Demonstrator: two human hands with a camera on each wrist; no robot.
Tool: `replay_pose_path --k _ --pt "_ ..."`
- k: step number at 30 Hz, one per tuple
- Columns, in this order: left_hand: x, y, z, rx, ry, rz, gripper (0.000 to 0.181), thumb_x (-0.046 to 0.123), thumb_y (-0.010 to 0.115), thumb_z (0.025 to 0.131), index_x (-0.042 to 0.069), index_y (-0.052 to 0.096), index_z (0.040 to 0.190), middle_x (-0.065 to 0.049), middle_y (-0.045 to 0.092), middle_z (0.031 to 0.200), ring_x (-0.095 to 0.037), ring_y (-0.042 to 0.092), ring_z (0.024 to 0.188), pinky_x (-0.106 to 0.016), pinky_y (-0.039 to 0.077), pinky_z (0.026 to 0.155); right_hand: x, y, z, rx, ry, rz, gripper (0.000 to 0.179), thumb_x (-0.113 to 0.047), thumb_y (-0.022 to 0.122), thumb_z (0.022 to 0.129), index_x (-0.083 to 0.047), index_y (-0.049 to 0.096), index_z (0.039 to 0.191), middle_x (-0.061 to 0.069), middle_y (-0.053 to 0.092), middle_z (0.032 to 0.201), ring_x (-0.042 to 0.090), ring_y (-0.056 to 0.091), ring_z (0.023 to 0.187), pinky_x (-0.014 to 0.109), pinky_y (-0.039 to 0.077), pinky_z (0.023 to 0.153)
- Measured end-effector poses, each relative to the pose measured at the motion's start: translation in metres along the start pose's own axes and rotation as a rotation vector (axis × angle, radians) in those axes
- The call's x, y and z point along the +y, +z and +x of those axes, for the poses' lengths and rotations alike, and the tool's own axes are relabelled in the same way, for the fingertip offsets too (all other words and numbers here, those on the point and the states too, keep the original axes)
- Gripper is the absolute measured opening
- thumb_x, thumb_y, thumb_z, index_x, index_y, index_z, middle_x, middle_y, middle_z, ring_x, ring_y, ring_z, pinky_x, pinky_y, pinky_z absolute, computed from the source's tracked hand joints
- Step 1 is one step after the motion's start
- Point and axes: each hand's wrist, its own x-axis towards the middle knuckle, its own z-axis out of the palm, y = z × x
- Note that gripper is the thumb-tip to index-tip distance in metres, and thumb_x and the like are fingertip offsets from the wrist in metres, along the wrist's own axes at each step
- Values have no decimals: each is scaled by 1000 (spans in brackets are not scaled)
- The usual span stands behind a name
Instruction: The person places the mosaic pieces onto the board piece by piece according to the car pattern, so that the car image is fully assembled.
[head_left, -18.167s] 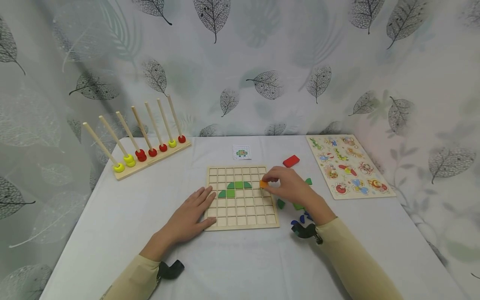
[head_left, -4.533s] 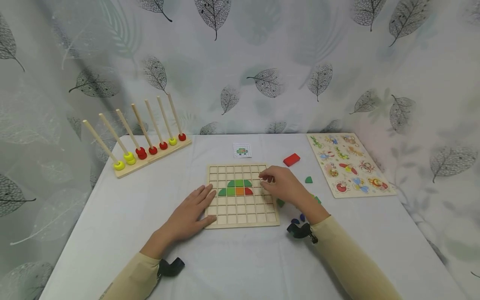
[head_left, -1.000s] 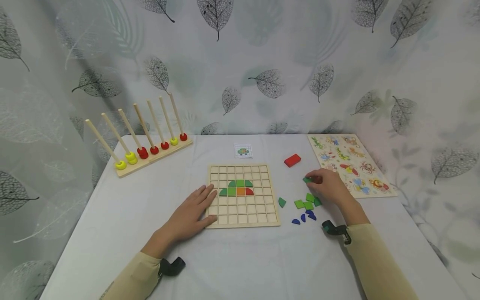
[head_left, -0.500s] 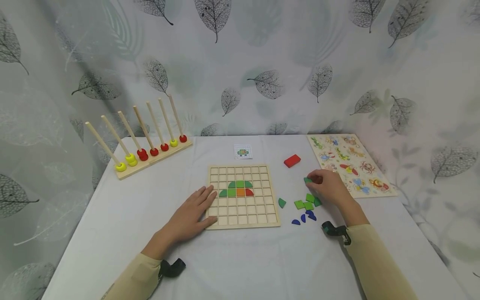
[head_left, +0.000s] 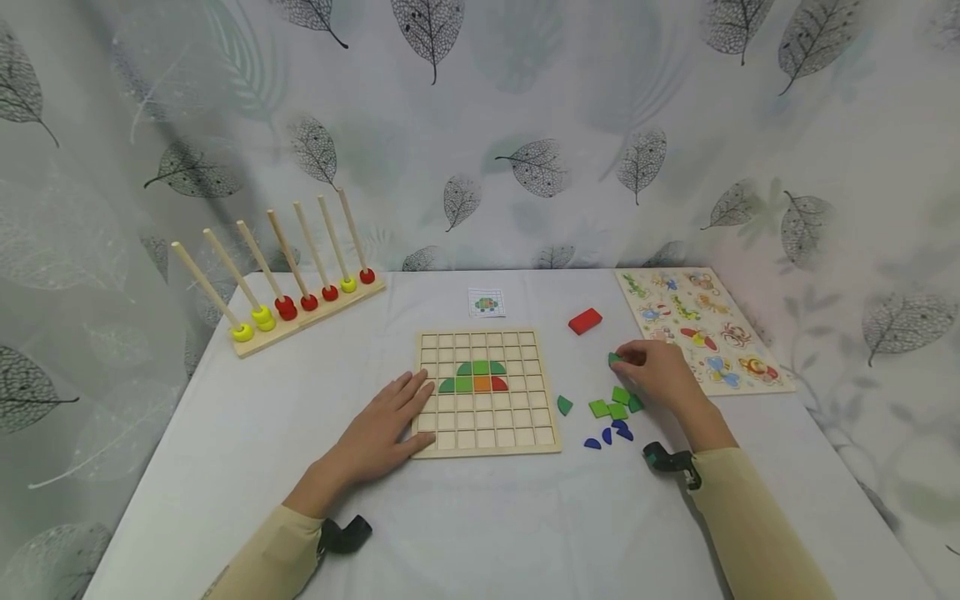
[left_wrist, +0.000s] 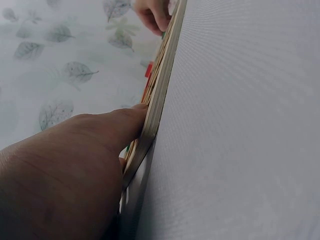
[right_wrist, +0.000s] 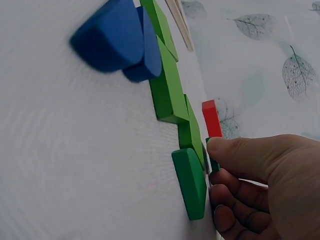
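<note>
My left hand (head_left: 382,429) lies with straight fingers on the left edge of a wooden grid board (head_left: 495,453). In the left wrist view its thumb rests on the board's rim (left_wrist: 161,100). Right of the board, my right hand (head_left: 656,375) pinches a dark green quarter-circle block (right_wrist: 214,164) between thumb and fingers, low over the table. Two rows of blocks sit in the grid: a light green square (head_left: 480,367) between dark green quarter circles, and below it an orange square (head_left: 482,383) and a red quarter circle (head_left: 498,384) beside green ones.
Loose light green squares (head_left: 598,408), blue half-round blocks (head_left: 592,443) and a dark green quarter circle (head_left: 564,405) lie right of the board. Behind are a red block (head_left: 585,321), a pattern card (head_left: 487,302), an animal puzzle (head_left: 765,388) and a bead peg stand (head_left: 322,312).
Since the oldest frame, an orange square and a red quarter circle have joined the grid. My right hand has moved right from the board to the dark green block. The left hand stays put.
</note>
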Motion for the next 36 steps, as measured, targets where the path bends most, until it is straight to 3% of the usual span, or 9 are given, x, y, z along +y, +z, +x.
replay_pose_path --k 15,36 --pt "1 0 0 -6 -9 -1 84 50 65 107 8 32 171 -10 22 179 -34 15 165 -52 18 132 -20 -4 -5 10 -26 -2 29 -22 82 99 -4 79 122 11 76 107 31 66 98 47 59 90" --pt "-1 1 0 -6 -4 2 84 50 65 107 8 31 172 -10 21 179 -34 15 165 -52 18 132 -55 -2 -8 62 -168 -50 25 -19 84 98 -6 81 119 7 77 103 25 66 92 42 59 82"
